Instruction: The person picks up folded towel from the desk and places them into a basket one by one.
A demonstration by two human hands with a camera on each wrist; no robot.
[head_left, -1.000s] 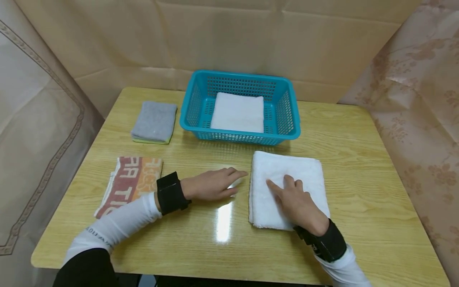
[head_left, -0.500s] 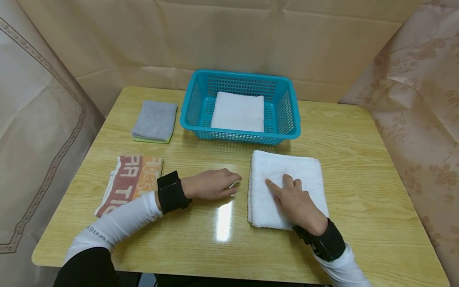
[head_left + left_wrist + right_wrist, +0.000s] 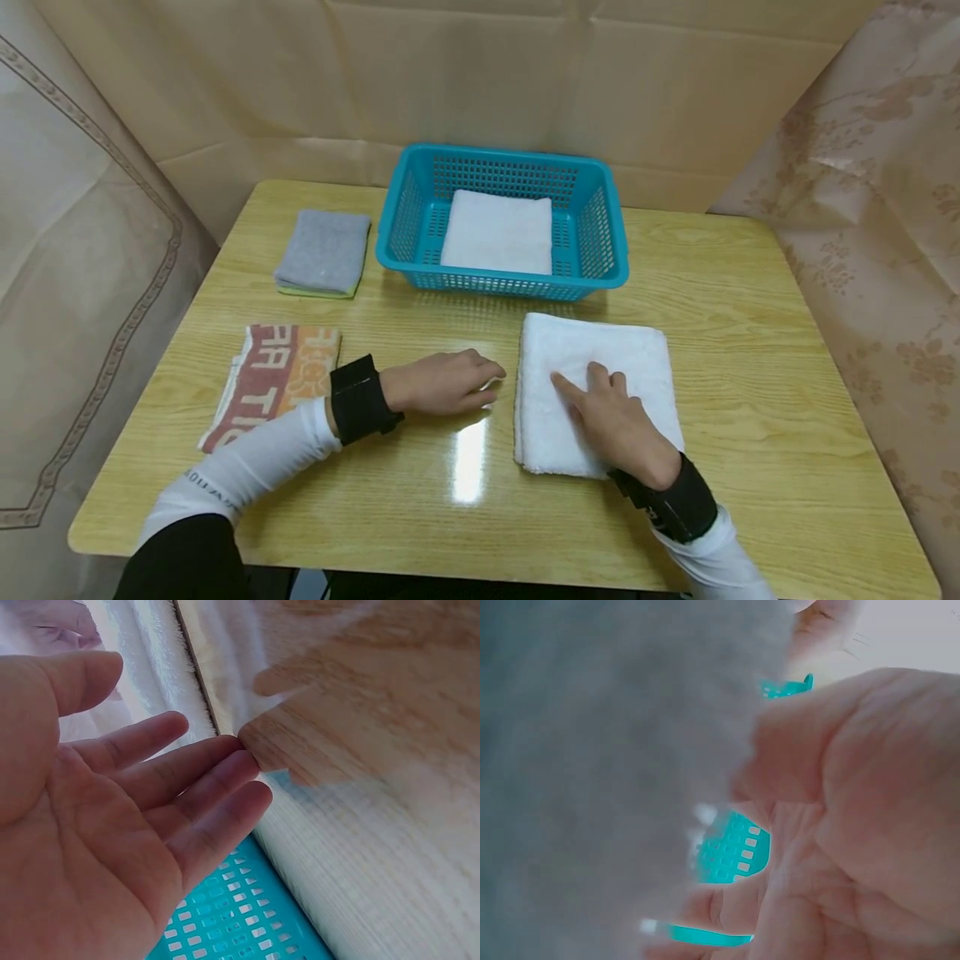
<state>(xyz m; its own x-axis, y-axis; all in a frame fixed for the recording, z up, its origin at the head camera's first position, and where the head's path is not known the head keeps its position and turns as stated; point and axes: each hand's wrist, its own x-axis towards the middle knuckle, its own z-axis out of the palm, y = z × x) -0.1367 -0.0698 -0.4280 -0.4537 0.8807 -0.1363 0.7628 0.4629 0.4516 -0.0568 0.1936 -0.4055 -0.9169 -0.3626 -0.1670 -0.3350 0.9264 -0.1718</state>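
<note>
A folded white towel [image 3: 637,354] lies on the table in front of the basket, right of the middle. My right hand [image 3: 618,423] rests on top of it, fingers lightly bent with their tips on the cloth. In the right wrist view the pale towel [image 3: 600,780] blurs across the left half and covers those fingertips. Just left of the towel, my left hand [image 3: 444,383] is low over the tabletop and holds nothing. Its fingers [image 3: 217,784] look relaxed in the left wrist view, tips right at the table surface, with the towel's layered edge [image 3: 161,660] beyond.
At the back stands a turquoise basket [image 3: 495,282] with another folded white towel [image 3: 498,233] inside. A grey folded cloth [image 3: 322,252] sits left of the basket. Nearer the front left, a red and orange patterned towel [image 3: 273,367] lies partly behind my left forearm.
The white towel has slid slightly left along with my right hand resting on it. My left fingers, stretched further toward it a second ago, have drawn back a little.
</note>
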